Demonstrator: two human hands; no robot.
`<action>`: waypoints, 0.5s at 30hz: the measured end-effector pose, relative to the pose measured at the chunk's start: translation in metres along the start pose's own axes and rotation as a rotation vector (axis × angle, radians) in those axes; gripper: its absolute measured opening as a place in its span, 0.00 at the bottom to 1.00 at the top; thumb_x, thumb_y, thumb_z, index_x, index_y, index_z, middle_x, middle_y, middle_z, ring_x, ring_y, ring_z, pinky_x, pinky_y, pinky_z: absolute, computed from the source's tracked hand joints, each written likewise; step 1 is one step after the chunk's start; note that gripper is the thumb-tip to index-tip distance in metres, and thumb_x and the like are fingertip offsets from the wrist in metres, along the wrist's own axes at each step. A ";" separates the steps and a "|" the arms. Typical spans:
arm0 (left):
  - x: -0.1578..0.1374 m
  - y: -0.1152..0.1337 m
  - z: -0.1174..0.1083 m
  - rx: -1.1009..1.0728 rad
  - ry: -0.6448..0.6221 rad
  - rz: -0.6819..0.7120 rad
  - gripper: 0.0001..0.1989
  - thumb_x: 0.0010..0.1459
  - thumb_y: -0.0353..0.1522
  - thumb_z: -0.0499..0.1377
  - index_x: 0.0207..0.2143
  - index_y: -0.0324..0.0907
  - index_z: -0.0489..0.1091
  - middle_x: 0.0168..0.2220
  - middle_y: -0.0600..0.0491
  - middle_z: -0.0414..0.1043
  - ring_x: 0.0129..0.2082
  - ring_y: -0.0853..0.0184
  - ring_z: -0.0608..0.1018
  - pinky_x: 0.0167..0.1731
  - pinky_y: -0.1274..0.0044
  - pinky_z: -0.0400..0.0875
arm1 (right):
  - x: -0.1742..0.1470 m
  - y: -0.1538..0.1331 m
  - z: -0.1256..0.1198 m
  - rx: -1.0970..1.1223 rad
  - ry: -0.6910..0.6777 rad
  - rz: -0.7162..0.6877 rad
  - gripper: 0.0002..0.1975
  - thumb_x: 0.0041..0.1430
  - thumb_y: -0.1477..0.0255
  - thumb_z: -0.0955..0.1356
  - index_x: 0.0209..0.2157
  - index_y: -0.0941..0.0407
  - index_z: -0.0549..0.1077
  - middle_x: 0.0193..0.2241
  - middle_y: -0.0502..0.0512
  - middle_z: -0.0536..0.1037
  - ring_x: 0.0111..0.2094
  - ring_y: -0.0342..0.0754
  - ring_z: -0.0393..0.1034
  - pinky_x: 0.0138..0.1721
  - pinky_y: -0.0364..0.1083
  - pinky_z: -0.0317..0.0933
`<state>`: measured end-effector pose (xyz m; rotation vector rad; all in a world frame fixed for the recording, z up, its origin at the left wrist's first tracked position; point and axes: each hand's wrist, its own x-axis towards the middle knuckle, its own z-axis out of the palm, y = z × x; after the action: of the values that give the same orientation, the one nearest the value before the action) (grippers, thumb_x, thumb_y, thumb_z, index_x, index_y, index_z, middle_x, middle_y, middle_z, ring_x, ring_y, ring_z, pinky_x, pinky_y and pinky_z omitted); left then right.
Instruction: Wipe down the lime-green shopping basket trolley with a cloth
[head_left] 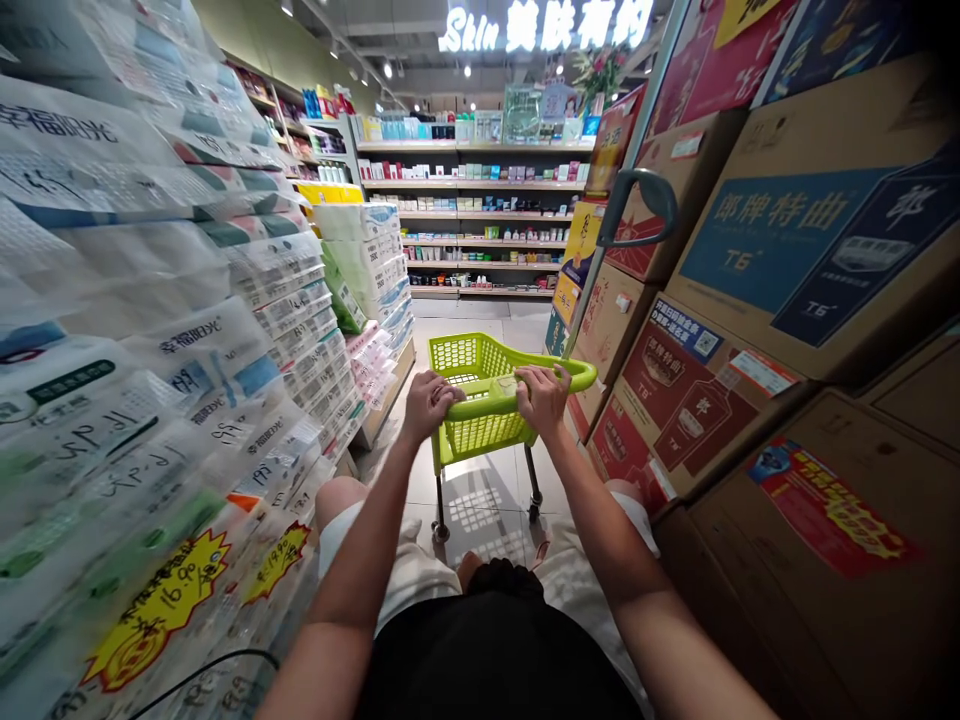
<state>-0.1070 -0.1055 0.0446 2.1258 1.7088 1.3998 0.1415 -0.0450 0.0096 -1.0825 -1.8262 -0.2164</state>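
A small lime-green shopping cart [487, 437] stands on the floor straight in front of me, its basket walls pierced with holes. My left hand [429, 403] is closed round the left end of its handle. Farther right on the same bar, my right hand [543, 397] has its fingers wrapped over the top. What shows of the basket's inside holds no goods. Dark legs with casters carry the cart, and the floor beneath shows the basket's patterned shadow.
Packs of tissue paper [277, 300] are stacked high along the left. Cardboard cartons [795, 220] wall the right side, with a grey loop handle [651, 207] on a metal post beside them. Shelves of small boxed goods [480, 185] cross the far end of the tiled aisle.
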 end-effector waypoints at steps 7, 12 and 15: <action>-0.078 0.014 0.103 -0.159 0.801 -0.109 0.16 0.71 0.41 0.47 0.47 0.44 0.71 0.50 0.39 0.67 0.58 0.51 0.67 0.61 0.54 0.63 | -0.010 -0.026 0.000 -0.062 0.025 -0.005 0.18 0.64 0.75 0.62 0.49 0.55 0.80 0.52 0.60 0.83 0.53 0.56 0.74 0.65 0.58 0.47; -0.059 -0.011 0.103 -0.214 0.633 -0.087 0.15 0.72 0.43 0.49 0.45 0.45 0.71 0.49 0.41 0.70 0.56 0.54 0.71 0.60 0.57 0.67 | -0.017 -0.036 -0.002 -0.040 -0.034 -0.097 0.14 0.62 0.75 0.64 0.24 0.52 0.76 0.33 0.52 0.85 0.55 0.55 0.74 0.60 0.55 0.51; -0.024 -0.036 0.075 -0.263 0.404 -0.250 0.15 0.71 0.44 0.51 0.41 0.45 0.71 0.42 0.46 0.73 0.48 0.58 0.76 0.54 0.63 0.73 | -0.016 -0.026 -0.006 -0.017 -0.045 -0.117 0.16 0.62 0.75 0.64 0.21 0.52 0.74 0.30 0.49 0.84 0.53 0.54 0.75 0.60 0.56 0.49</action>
<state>-0.0822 -0.0767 -0.0333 1.5120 1.7144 1.9397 0.1282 -0.0735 0.0074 -1.0001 -1.9337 -0.2787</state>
